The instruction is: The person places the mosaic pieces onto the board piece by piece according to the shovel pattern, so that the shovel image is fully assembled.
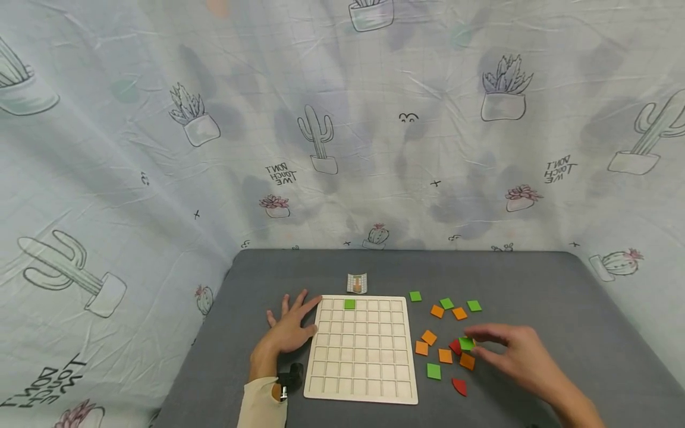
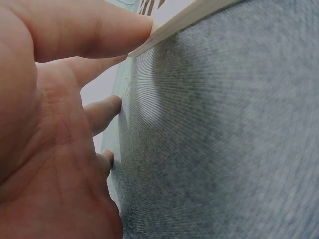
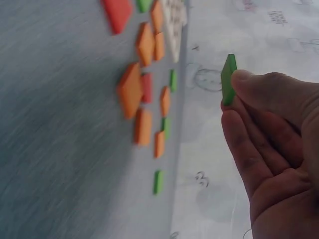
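Head view: to the right of the board (image 1: pixel 360 351), the right hand (image 1: pixel 521 351) has its grip closed to the thickness of a green tile (image 1: pixel 467 344), pinched between thumb and fingertips; the right wrist view shows that tile held clear of the counter (image 1: pixel 514 276). Under it, as the head view looks down, lie a partly covered red piece (image 1: pixel 455 346) and an orange tile (image 1: pixel 467 361), both right of the board. Nearer the board's right edge sit three more orange tiles (image 1: pixel 445 356) and a loose green tile (image 1: pixel 433 371), with a red wedge with one curved side (image 1: pixel 458 387) off the near part of that edge. Off the far right corner of the board are two orange tiles (image 1: pixel 437 311) and three green tiles (image 1: pixel 446 304). The board is a pale grid, with one placed green tile (image 1: pixel 349 304) in its farthest row, third cell from the left. At the board's left side the left hand (image 1: pixel 289 333) has its fingers spread and grasps nothing, thumb touching the edge and index fingertip at the far left corner. A small card (image 1: pixel 357 283) lies just beyond the board's far edge; farther behind the board hangs a cactus-printed cloth (image 1: pixel 369 142).
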`<state>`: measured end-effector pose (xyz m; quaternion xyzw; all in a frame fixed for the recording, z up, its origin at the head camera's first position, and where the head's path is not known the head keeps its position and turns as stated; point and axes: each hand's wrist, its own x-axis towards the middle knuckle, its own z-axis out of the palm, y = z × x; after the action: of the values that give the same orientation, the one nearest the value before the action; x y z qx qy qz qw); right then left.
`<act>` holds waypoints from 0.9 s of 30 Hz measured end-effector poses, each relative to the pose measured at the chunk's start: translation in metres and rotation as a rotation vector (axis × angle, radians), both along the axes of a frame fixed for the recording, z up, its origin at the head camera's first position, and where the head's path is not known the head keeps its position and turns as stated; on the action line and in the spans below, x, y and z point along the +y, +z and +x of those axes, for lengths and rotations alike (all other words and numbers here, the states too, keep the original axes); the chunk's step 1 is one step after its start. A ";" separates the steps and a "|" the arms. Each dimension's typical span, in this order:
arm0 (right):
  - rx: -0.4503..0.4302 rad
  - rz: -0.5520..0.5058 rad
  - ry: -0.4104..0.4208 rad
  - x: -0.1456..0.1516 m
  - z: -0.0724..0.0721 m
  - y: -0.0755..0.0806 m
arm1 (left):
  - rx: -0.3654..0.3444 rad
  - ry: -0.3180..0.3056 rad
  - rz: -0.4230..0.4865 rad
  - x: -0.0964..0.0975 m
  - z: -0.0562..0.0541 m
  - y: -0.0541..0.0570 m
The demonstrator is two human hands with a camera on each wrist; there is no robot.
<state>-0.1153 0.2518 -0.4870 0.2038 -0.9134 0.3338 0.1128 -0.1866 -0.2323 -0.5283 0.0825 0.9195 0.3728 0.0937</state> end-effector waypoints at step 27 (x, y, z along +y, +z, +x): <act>-0.034 -0.066 0.011 -0.073 -0.042 0.030 | -0.049 0.024 -0.045 0.003 -0.002 0.006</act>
<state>-0.1575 0.1784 -0.4572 0.1995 -0.9026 0.3677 0.1021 -0.1889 -0.2291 -0.5225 0.0601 0.9259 0.3552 0.1137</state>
